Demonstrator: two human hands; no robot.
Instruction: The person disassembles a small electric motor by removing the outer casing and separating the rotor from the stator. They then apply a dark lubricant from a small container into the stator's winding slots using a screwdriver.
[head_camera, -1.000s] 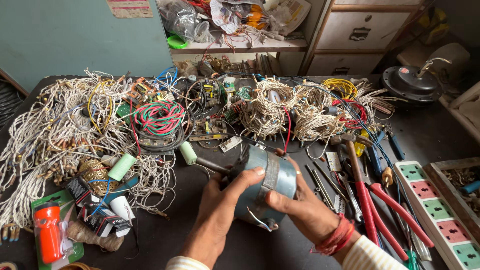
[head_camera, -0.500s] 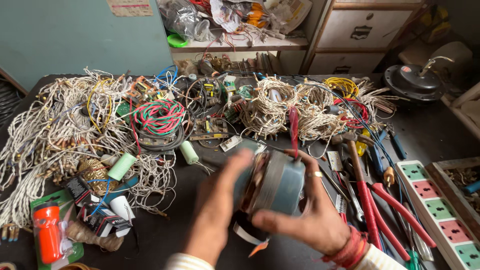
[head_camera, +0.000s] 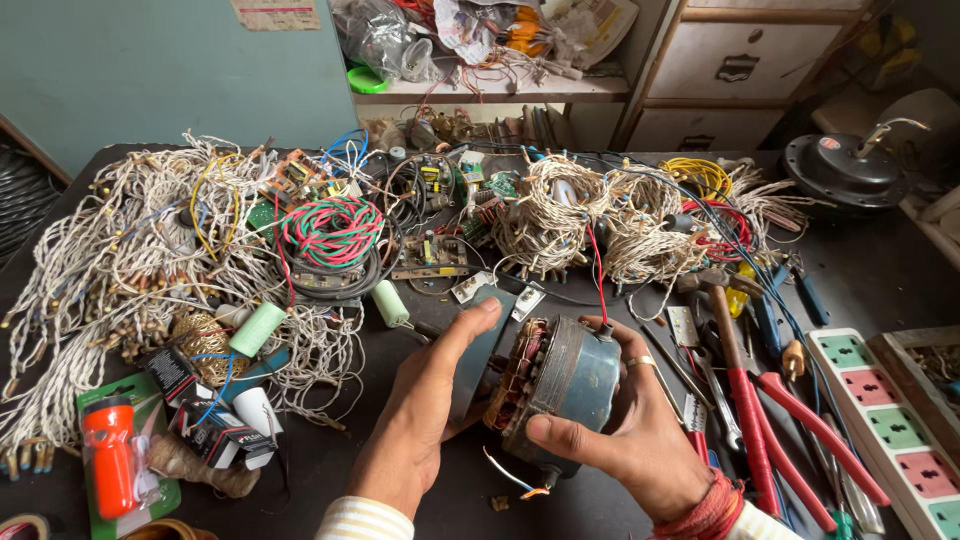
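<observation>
The dark table (head_camera: 880, 270) is crowded with tangled wire bundles (head_camera: 120, 250), a red and green wire coil (head_camera: 332, 230), a power strip (head_camera: 890, 420) and red-handled pliers (head_camera: 800, 420). Above its near edge, both hands hold a small electric motor (head_camera: 560, 385), a blue-grey metal drum with copper windings showing at its open left end. The left hand (head_camera: 425, 420) is spread flat against that open end and the grey plate beside it; the right hand (head_camera: 640, 430) wraps the casing, thumb below and fingers over the top. The motor looks heavy and rigid, and its painted shell probably smooth, so a two-handed grip on the casing suits it. The windings and the thin loose wire (head_camera: 510, 480) hanging beneath look fragile and are best left untouched.
</observation>
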